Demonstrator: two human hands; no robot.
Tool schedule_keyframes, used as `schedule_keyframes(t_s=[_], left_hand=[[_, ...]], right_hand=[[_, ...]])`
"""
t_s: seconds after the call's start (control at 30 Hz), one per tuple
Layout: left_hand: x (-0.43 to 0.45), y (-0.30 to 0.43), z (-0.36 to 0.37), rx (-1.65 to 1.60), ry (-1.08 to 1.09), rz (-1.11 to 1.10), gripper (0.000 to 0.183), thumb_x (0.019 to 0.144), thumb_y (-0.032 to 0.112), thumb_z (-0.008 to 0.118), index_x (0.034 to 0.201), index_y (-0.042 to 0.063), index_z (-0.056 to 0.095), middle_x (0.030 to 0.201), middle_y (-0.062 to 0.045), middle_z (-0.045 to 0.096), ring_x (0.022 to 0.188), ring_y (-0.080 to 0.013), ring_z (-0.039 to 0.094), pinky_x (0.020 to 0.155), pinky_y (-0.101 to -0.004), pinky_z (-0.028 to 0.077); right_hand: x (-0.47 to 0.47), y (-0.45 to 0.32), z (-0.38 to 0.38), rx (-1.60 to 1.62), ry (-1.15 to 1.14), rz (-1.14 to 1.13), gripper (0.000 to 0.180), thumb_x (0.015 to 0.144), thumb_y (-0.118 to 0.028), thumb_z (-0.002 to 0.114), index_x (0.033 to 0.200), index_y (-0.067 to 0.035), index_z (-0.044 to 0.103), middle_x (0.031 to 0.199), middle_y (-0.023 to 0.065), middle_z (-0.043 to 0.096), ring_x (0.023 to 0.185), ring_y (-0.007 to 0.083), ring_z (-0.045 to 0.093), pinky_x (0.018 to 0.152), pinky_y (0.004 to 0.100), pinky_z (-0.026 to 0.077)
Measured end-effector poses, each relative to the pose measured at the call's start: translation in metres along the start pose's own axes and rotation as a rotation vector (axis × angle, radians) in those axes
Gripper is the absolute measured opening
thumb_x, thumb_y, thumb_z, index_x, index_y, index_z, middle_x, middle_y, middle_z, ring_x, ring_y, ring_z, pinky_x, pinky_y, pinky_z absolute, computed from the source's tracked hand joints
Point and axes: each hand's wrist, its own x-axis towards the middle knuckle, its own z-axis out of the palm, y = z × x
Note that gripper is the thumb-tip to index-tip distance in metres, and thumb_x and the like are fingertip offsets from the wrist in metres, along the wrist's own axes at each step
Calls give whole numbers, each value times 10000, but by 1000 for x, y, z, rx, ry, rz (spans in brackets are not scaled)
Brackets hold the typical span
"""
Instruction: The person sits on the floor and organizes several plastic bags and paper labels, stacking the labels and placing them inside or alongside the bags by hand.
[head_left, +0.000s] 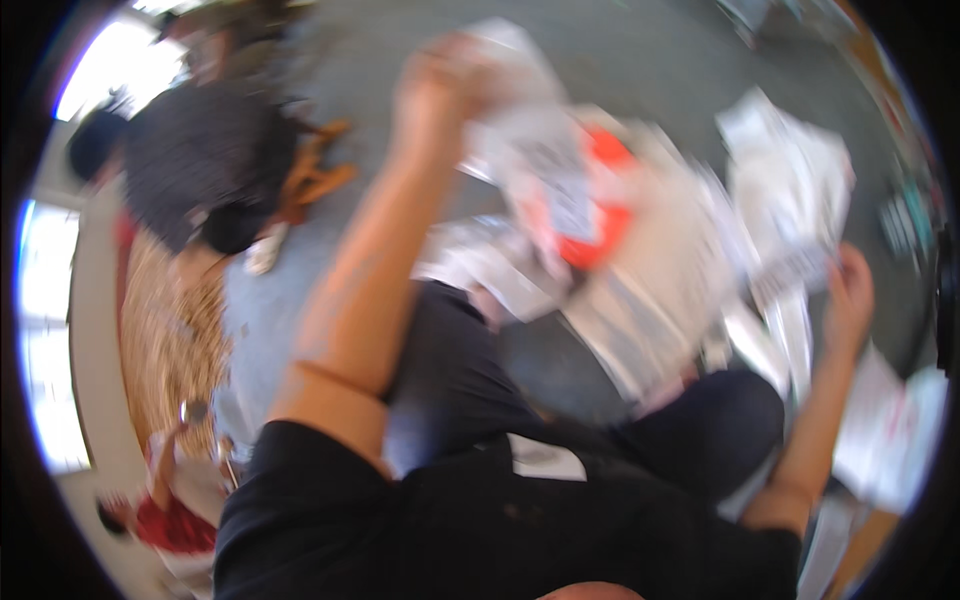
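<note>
My left hand (450, 82) is raised at the upper middle, blurred, with its fingers closed on a translucent white plastic bag (517, 82). Below that bag lies an orange-red and white package (611, 214) with a printed label. Over at the right, my right hand (851, 296) pinches the edge of a white plastic bag (787, 172), which also bears a label. Between my hands, in front of my knees, a large beige sack (660, 247) is spread, its exact kind blurred. More crumpled white plastic (487, 259) rests by my left leg.
A person in dark clothing (210, 150) bends over at the upper left, near an orange object (319, 165). Another person in red (176, 521) is at the lower left beside a straw-coloured heap (169, 330). White bags (885, 427) lie at my right side on the grey floor (637, 60).
</note>
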Motion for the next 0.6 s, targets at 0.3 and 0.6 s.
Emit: schedule_keyframes(t_s=[0.3, 0.6], left_hand=[[1, 11, 54, 257, -121, 0, 346, 835, 83, 489, 1168, 2, 441, 1109, -103, 518, 1008, -193, 521, 859, -313, 410], [18, -33, 66, 427, -122, -71, 376, 838, 136, 498, 1192, 23, 438, 1161, -84, 493, 1069, -164, 473, 931, -304, 343]], right_hand=[[-58, 171, 32, 141, -200, 660, 90, 757, -103, 615, 826, -79, 562, 705, -19, 561, 586, 48, 478, 472, 170, 351], [-63, 300, 100, -205, -375, 549, 231, 684, -136, 675, 843, -38, 540, 791, 78, 584, 724, 192, 559, 635, 286, 441]])
